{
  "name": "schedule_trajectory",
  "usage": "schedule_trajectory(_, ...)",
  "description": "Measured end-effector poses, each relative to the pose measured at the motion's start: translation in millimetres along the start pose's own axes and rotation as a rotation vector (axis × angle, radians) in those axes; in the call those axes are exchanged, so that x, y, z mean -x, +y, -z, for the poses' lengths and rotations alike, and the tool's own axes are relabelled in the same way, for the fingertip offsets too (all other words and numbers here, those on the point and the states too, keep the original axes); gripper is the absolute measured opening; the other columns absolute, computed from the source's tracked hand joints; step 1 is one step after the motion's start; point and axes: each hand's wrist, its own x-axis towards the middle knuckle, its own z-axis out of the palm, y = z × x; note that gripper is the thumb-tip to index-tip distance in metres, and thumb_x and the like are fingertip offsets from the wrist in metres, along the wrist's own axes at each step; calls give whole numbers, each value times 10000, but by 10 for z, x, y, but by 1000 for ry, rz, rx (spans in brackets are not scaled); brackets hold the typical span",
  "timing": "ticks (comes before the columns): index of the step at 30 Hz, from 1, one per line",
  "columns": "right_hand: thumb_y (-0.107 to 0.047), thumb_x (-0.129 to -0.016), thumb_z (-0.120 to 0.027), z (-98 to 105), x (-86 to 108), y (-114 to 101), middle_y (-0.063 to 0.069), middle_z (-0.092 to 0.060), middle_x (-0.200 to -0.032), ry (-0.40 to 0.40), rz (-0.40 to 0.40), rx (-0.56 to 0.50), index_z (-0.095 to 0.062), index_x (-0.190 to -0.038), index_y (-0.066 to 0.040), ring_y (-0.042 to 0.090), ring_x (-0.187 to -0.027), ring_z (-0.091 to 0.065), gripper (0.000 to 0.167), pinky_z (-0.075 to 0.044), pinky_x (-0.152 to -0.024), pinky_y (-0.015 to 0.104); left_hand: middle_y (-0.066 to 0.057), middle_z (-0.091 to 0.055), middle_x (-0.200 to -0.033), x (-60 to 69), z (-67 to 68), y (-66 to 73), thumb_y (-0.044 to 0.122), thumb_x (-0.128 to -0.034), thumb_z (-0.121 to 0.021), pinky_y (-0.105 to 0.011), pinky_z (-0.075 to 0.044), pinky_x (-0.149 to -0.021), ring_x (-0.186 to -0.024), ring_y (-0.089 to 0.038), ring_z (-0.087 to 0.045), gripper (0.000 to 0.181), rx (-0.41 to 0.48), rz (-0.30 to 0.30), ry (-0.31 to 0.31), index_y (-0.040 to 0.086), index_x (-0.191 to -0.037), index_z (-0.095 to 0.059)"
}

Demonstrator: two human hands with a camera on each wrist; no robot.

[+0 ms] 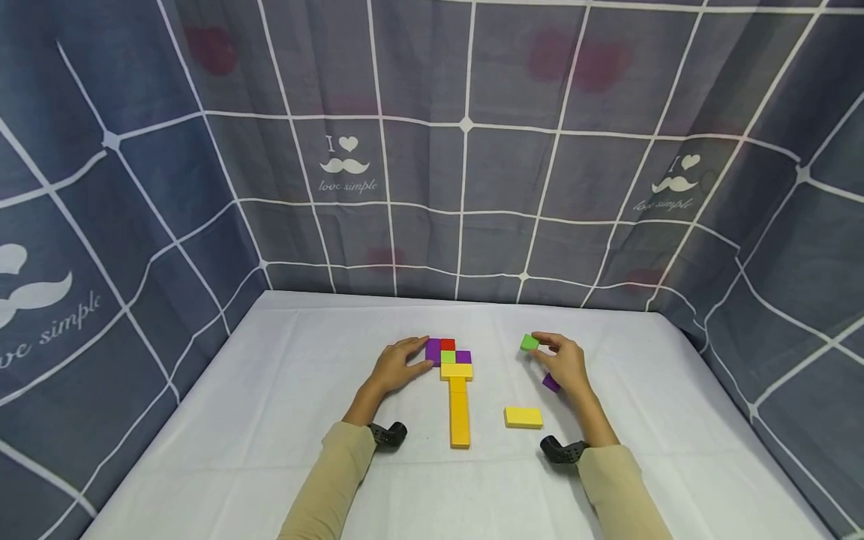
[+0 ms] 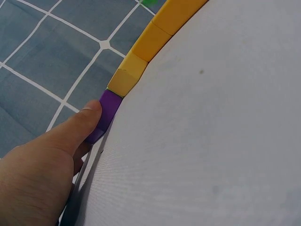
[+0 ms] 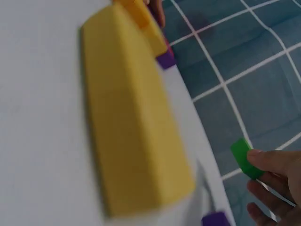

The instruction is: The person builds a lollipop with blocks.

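Between thumb and fingers, my right hand (image 1: 567, 365) pinches a green block (image 1: 529, 343), held off the table in the right wrist view. My left hand (image 1: 395, 365) pinches a purple block (image 1: 433, 351) at the left side of a flat block layout. That layout also has a red block (image 1: 448, 344), a light green block (image 1: 448, 357), a small purple block (image 1: 463, 357) and a yellow crossbar block (image 1: 456, 371). Below the crossbar runs a narrow stem of orange-yellow blocks (image 1: 459, 420). The left wrist view shows the thumb on the purple block (image 2: 109, 109).
A loose yellow block (image 1: 523, 418) lies right of the stem, large and blurred in the right wrist view. Another purple block (image 1: 550, 382) lies by the right hand, partly covered. The white-clothed table (image 1: 304, 330) is bordered by a grey checked curtain (image 1: 418, 247).
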Motion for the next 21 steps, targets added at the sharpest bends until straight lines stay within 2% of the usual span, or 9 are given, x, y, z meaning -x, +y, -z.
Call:
schedule_trajectory(5, -111, -812, -706, -94, -119, -303, 155, -611, -1155, -5, 65, -63, -634, -1166, -48, 325, -1053, -563, 367, -452, -917, 404, -68, -507, -1333, -6, -4, -4, 429, -859, -611, -480, -281, -1038, -1255, -242, -421, 595, -6, 16, -6, 149, -1365, -471)
schedule_trajectory(8, -103, -821, -695, -219, -182, -408, 148, -602, -1177, -22, 86, -93, -628, -1174, -40, 319, -1066, -559, 365, -449, -924, 391, -66, -504, -1335, 0, -4, -5, 431, -856, -615, -467, -275, -1045, -1259, -238, -416, 597, -1, 25, -10, 157, -1366, -470)
schedule_trajectory(11, -92, -824, -691, -379, -231, -451, 137, -614, -1163, -40, 105, -96, -638, -1165, -42, 308, -1053, -570, 349, -457, -915, 388, -71, -504, -1335, 7, 1, -4, 431, -857, -614, -469, -283, -1041, -1255, -243, -420, 599, 0, 21, -11, 150, -1366, -470)
schedule_trajectory(15, -84, -831, -683, -575, -270, -479, 133, -629, -1138, -102, 137, -78, -639, -1160, -32, 297, -1043, -578, 336, -460, -909, 399, -76, -507, -1331, 11, 5, -4, 429, -860, -608, -482, -297, -1027, -1247, -251, -428, 598, -9, 9, -7, 135, -1363, -473)
schedule_trajectory(21, -82, -836, -678, -750, -298, -496, 129, -644, -1110, -183, 145, -46, -641, -1150, -15, 284, -1027, -589, 323, -466, -898, 414, -69, -503, -1337, 2, 15, 12, 435, -857, -611, -472, -285, -1039, -1256, -246, -418, 605, -4, 23, -18, 147, -1369, -466)
